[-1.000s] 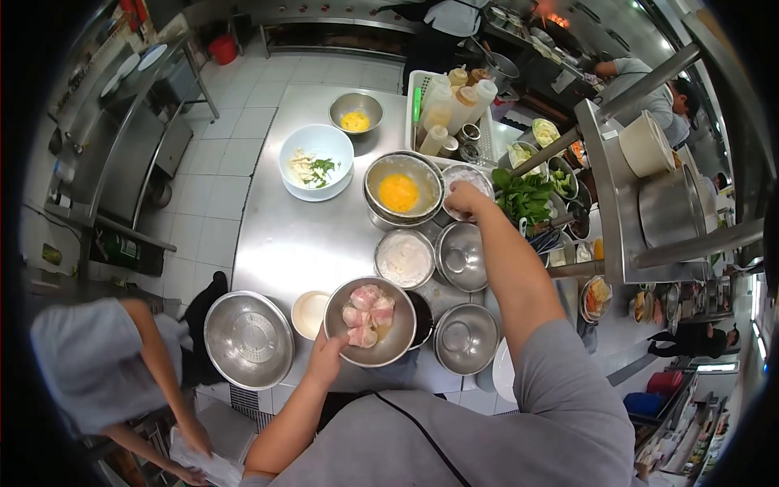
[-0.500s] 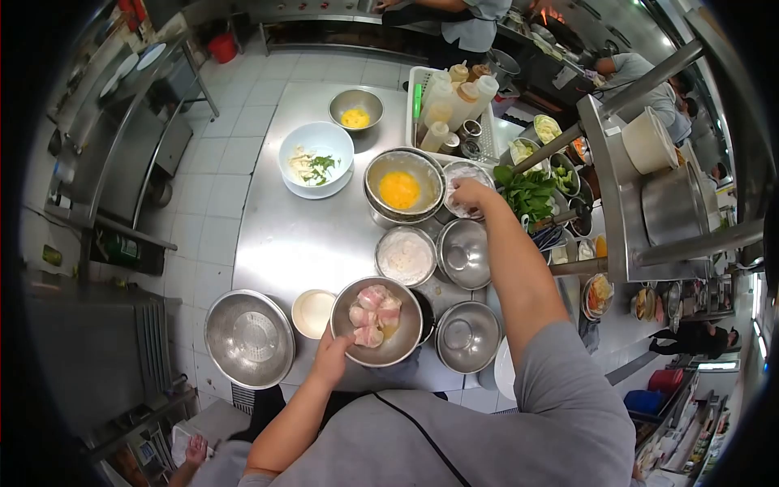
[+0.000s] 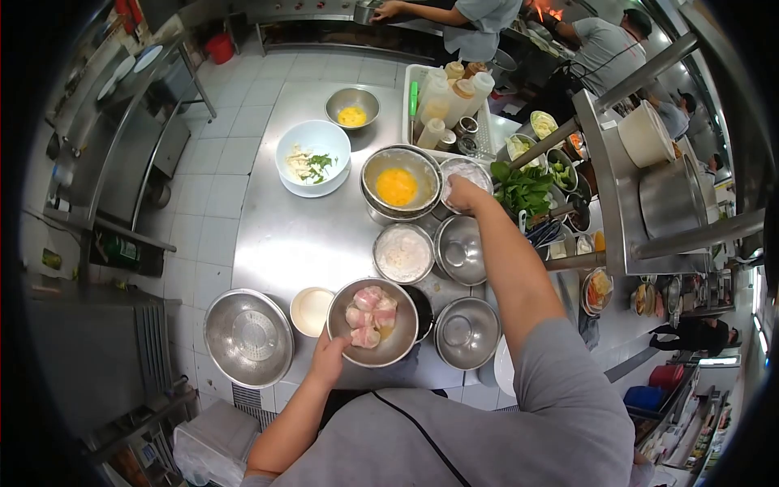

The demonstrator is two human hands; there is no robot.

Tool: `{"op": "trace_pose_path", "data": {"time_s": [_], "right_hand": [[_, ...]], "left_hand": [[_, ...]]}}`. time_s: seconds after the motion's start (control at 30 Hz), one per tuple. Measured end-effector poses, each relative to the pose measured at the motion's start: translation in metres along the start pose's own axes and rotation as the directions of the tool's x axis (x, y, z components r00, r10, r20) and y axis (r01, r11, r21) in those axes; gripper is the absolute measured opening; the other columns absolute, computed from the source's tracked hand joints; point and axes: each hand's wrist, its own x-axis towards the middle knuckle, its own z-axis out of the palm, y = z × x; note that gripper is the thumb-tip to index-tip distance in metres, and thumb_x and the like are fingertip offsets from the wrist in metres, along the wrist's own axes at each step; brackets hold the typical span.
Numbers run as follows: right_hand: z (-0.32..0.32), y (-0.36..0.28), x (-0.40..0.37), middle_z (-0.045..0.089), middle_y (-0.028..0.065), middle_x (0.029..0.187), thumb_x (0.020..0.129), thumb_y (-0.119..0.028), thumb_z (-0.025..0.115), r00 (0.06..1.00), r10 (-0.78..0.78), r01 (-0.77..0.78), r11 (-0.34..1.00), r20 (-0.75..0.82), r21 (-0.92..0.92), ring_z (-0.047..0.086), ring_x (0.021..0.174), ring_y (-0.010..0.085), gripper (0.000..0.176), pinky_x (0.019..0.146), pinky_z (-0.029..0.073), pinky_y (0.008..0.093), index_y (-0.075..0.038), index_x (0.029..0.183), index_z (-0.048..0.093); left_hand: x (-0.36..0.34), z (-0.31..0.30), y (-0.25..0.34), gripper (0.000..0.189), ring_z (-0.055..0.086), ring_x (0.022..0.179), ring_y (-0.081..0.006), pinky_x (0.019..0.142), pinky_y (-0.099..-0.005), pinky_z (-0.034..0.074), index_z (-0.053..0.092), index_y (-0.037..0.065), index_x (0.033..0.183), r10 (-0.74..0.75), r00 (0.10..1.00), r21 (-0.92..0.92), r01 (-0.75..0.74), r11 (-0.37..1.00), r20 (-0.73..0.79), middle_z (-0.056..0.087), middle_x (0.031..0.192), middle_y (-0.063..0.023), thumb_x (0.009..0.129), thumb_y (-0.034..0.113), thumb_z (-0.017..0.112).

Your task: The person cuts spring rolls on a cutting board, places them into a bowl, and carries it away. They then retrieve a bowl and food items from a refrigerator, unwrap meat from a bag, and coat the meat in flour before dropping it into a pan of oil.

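My left hand (image 3: 327,357) grips the rim of a steel bowl (image 3: 341,302), thumb over the edge. Pale pink chunks of raw meat (image 3: 372,310), resembling chicken, sit inside with a little liquid. At the far side, my right hand (image 3: 465,195) is over the near-left part of a bowl of white powder (image 3: 468,169), its fingers curled together; what they hold is hidden. Beaten egg (image 3: 396,187) fills the base of a steel bowl (image 3: 371,165) just left of that hand. Closer to me is a bowl of flour-like powder (image 3: 403,252).
Empty steel bowls (image 3: 462,250) stand right of the flour; a colander (image 3: 249,337) sits front left. Behind are a white bowl (image 3: 314,134) with chopped greens and a basket of squeeze bottles (image 3: 459,96). A shelf post (image 3: 572,258) juts in right. Co-workers (image 3: 479,24) stand beyond.
My right hand has shifted slightly toward the near-left edge of the powder bowl. My left hand keeps its hold on the meat bowl. Co-workers in the background have moved.
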Motion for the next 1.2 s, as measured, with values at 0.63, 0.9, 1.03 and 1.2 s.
{"op": "trace_pose_path", "data": {"time_s": [0.63, 0.9, 1.03, 1.2], "right_hand": [[0.005, 0.004, 0.001, 0.063, 0.0329, 0.132, 0.082, -0.007, 0.061, 0.997, 0.026, -0.032, 0.997, 0.074, 0.075, 0.065, 0.120, 0.0412, 0.062, 0.100, 0.051, 0.0463, 0.004, 0.143, 0.051], [-0.017, -0.004, -0.012, 0.070, 0.0270, 0.120, 0.085, -0.010, 0.057, 0.987, 0.012, -0.020, 0.999, 0.161, 0.044, 0.068, 0.110, 0.0382, 0.057, 0.096, 0.052, 0.0465, -0.001, 0.141, 0.056], [-0.015, 0.009, 0.009, 0.070, 0.0260, 0.122, 0.084, -0.009, 0.058, 0.976, -0.080, 0.095, 0.993, 0.204, -0.064, 0.067, 0.113, 0.0384, 0.055, 0.098, 0.052, 0.0453, -0.002, 0.139, 0.061], [0.007, 0.021, 0.009, 0.068, 0.0270, 0.127, 0.081, -0.008, 0.064, 0.995, -0.089, 0.091, 0.994, 0.033, -0.056, 0.066, 0.118, 0.0395, 0.054, 0.102, 0.051, 0.0431, -0.002, 0.134, 0.065]], "left_hand": [[-0.003, -0.006, 0.003, 0.055, 0.064, 0.113, -0.0216, 0.097, -0.0334, 0.051, 0.050, -0.002, 0.144, -0.048, 0.999, 0.010, 0.048, 0.999, -0.015, 0.064, 0.129, -0.0128, 0.091, 0.010, 0.054], [0.003, -0.005, 0.012, 0.057, 0.063, 0.117, -0.0219, 0.101, -0.0343, 0.050, 0.048, -0.002, 0.146, -0.018, 0.999, -0.027, 0.018, 0.999, -0.031, 0.063, 0.132, -0.0136, 0.091, 0.011, 0.054], [0.005, -0.007, 0.013, 0.057, 0.063, 0.117, -0.0217, 0.100, -0.0341, 0.050, 0.048, -0.002, 0.146, -0.029, 0.999, -0.029, 0.028, 0.999, -0.037, 0.063, 0.132, -0.0135, 0.091, 0.012, 0.055], [0.009, -0.006, 0.019, 0.057, 0.063, 0.116, -0.0213, 0.099, -0.0338, 0.050, 0.048, -0.001, 0.146, -0.028, 0.999, -0.018, 0.027, 0.999, -0.043, 0.063, 0.131, -0.0135, 0.091, 0.012, 0.055]]}}
